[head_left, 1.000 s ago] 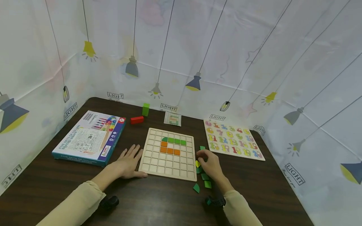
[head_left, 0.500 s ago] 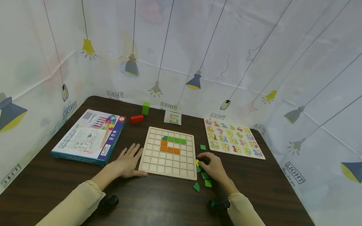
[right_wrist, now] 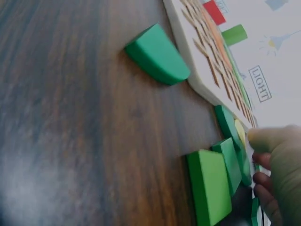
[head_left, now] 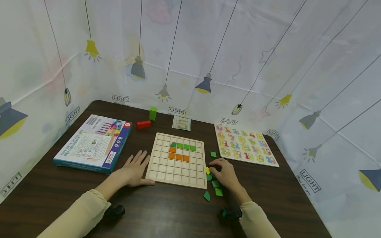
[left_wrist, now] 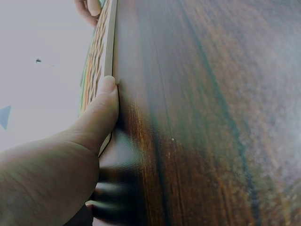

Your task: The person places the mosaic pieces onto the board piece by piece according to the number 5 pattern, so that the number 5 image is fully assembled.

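Observation:
A wooden grid board (head_left: 166, 172) lies in the middle of the dark table (head_left: 166, 215), with a row of green tiles (head_left: 183, 146) and orange tiles (head_left: 178, 157) set in it. My left hand (head_left: 134, 170) rests flat beside the board's left front corner, thumb (left_wrist: 101, 110) against its edge (left_wrist: 109, 42). My right hand (head_left: 224, 172) sits at the board's right edge over loose green pieces (head_left: 215, 184), fingers curled. Its thumb (right_wrist: 273, 141) and fingertips pinch a small yellow piece (head_left: 207, 170). In the right wrist view, a green quarter-round (right_wrist: 157, 54) and a green square (right_wrist: 209, 186) lie closer.
A colourful box (head_left: 93, 143) lies flat at the left. A number puzzle (head_left: 245, 147) lies at the right. A red block (head_left: 144, 124), a green block (head_left: 153, 113) and a pattern card (head_left: 181, 123) sit behind the board. Printed curtains close off three sides.
My right hand has drawn back a little toward me along the board's right edge, uncovering a green square beyond it. The left hand and the board have stayed put.

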Demonstrator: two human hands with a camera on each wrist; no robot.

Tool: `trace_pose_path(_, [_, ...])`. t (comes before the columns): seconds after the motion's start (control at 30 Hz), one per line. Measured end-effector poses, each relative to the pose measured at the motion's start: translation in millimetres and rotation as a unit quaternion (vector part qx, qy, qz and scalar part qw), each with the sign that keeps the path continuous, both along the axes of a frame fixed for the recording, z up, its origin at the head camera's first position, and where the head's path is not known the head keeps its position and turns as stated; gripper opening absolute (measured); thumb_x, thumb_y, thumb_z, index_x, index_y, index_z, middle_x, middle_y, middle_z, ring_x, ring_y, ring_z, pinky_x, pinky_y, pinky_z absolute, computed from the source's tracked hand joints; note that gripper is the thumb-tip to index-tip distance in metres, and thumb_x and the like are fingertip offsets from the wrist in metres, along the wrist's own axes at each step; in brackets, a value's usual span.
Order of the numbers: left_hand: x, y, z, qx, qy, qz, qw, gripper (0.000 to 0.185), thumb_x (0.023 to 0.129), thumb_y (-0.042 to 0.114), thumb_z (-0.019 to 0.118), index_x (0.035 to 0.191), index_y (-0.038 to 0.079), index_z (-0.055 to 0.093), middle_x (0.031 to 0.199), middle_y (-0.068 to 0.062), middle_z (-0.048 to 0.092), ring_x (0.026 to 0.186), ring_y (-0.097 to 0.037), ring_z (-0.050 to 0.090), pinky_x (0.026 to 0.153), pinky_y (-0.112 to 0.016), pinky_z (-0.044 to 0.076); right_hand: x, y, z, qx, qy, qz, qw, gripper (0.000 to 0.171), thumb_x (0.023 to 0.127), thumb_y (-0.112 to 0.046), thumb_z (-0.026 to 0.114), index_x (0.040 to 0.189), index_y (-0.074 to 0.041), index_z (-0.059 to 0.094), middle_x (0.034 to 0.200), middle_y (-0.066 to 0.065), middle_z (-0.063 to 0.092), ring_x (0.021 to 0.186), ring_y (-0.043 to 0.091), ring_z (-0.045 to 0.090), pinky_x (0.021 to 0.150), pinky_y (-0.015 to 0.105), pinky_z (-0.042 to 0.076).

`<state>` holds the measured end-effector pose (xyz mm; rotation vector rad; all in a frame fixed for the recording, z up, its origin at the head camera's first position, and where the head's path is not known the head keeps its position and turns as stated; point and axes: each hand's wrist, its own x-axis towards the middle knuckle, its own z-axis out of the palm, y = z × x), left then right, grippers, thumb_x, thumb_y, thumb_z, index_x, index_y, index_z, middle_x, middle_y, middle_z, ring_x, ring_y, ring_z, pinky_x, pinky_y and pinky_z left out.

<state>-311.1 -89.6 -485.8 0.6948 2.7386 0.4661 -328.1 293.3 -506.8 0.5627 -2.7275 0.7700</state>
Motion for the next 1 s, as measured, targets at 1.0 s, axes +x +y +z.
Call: trace_pose_path(1.0, [-0.3, -0.3, -0.6, 0.0, -0.003, 0.0, 1.0, 0.104, 0.081, 0.066, 0.057, 0.148, -0.004, 0.019, 0.154, -0.025, 0.008, 0.14, -0.041, 0.004, 0.109, -0.059, 0.007, -6.9, -8.1, -8.2, -0.017, 0.035, -0.049, 0.998, 0.015, 0.08, -0.004, 0.075, 0.094, -0.004, 0.07, 0.086, 0.005, 0.064, 0.07, 0.015, 0.056, 0.06, 0.031, 0.048])
